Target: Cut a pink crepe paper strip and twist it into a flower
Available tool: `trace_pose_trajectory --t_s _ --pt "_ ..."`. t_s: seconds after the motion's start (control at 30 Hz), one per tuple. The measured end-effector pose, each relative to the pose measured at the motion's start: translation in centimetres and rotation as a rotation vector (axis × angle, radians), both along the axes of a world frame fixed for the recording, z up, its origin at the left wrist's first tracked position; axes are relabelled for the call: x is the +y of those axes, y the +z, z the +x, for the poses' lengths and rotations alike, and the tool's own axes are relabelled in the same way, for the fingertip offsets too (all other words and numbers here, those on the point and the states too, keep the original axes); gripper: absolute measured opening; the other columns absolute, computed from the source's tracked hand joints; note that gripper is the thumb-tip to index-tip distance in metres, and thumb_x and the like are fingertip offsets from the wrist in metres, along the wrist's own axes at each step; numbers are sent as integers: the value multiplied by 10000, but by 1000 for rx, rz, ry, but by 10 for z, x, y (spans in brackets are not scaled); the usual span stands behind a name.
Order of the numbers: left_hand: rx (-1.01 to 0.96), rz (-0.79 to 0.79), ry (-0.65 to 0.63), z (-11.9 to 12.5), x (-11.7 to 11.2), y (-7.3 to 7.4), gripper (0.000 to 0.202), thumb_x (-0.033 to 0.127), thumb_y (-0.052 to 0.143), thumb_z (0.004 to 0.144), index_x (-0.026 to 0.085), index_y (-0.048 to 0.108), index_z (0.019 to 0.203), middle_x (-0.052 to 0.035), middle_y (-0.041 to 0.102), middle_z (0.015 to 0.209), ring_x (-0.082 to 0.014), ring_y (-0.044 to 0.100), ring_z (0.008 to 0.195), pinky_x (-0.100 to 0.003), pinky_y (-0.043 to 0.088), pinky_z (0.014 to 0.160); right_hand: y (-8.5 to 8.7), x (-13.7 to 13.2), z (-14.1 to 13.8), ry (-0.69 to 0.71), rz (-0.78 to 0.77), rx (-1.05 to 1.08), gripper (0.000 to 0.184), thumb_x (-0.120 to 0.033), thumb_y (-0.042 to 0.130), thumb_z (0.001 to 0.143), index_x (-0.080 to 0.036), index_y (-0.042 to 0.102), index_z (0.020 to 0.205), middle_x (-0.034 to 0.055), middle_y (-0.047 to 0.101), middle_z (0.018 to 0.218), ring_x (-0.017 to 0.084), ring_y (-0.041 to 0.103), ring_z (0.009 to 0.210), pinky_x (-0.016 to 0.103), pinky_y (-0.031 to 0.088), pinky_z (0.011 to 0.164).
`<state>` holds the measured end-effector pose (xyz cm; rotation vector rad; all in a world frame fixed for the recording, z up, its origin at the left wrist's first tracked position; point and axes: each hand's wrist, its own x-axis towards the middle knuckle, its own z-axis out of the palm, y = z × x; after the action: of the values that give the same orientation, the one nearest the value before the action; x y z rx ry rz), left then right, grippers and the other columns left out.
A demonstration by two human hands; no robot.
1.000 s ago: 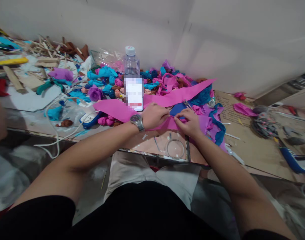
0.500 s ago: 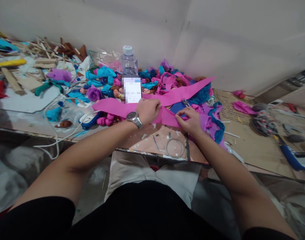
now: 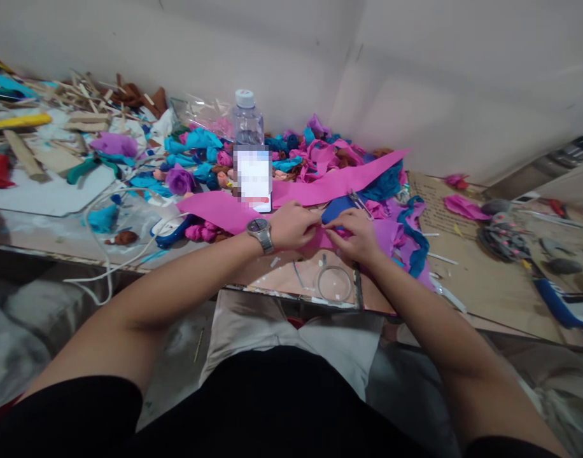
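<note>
A long strip of pink crepe paper runs along the table from the left to under my hands. My left hand, with a watch at the wrist, is closed on the strip's right part. Touching or almost touching its fingertips, my right hand pinches the same pink paper. The paper between the fingers is partly hidden. Behind my hands lies another pink strip, its pointed end toward the right. Scissors or pliers with metal tips lie just beyond my right hand.
A phone leans before a plastic bottle. Crumpled paper flowers heap along the wall. A clear tape ring lies at the front edge. Wood sticks and tools are at left; cardboard at right. A white cable hangs over the edge.
My right hand has moved left, toward my left hand, and the two now meet at the pink paper. My left hand has shifted slightly right and down. The paper stretched between them has bunched closer.
</note>
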<state>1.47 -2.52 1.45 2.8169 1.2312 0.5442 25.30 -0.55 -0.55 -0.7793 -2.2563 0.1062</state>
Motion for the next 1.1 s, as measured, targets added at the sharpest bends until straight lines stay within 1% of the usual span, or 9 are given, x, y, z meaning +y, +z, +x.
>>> trace_pose_trajectory --t_s 0.1,0.23,0.37,0.5,0.6,0.7,0.8,0.97,1.1 --pt "-13 -22 9 1 -2 2 278 242 491 965 187 755 1029 -97 793 898 -238 721 821 -402 443 843 1 -1 0 16 7 3 82 -272 721 901 -282 798 928 26 826 894 255 698 914 457 507 895" --pt "-61 -43 11 1 -2 -1 289 237 500 955 204 745 1103 -81 797 940 -237 721 827 -396 463 857 3 -1 -1 46 4 9 101 -260 714 904 -298 803 932 14 834 899 254 711 914 467 521 912" --pt "-104 -60 15 1 -2 -3 294 243 497 955 212 741 1117 -78 799 963 -242 722 833 -385 464 811 5 -2 -2 58 -19 39 102 -276 711 912 -303 809 899 15 838 897 246 725 888 480 536 925" --pt "-137 -91 11 1 -5 -1 297 210 501 926 208 732 1111 -74 796 1006 -239 716 848 -369 453 775 5 -3 -3 49 2 62 97 -266 719 907 -296 812 905 12 832 873 234 732 868 465 543 899" --pt "-161 -122 2 1 -7 2 246 278 516 963 206 725 1069 -65 785 962 -233 701 822 -360 448 766 5 -3 -3 66 49 89 93 -244 724 904 -288 806 913 13 829 873 234 732 869 455 540 876" --pt "-188 -142 8 2 -8 3 305 365 455 1042 203 708 988 -69 766 906 -229 693 811 -356 442 761 4 -3 -2 75 71 97 98 -230 720 904 -284 801 921 16 826 876 236 729 866 451 538 867" --pt "-210 -153 22 3 -9 3 325 346 425 1060 202 703 971 -73 764 903 -227 695 819 -351 441 764 4 -3 -2 47 53 76 76 -265 730 913 -286 801 926 22 826 879 244 729 881 459 539 879" --pt "-248 -201 20 3 -9 2 290 353 474 1046 209 725 1022 -72 782 957 -231 714 869 -346 464 791 3 -3 -1 10 13 48 88 -326 723 927 -294 805 929 33 831 892 257 729 899 473 548 893" --pt "-288 -214 14 4 -10 2 281 339 490 1039 208 738 1051 -72 789 990 -232 723 911 -344 479 814 2 -2 -1 17 41 49 100 -336 725 934 -286 811 933 35 831 887 254 724 892 466 549 882"
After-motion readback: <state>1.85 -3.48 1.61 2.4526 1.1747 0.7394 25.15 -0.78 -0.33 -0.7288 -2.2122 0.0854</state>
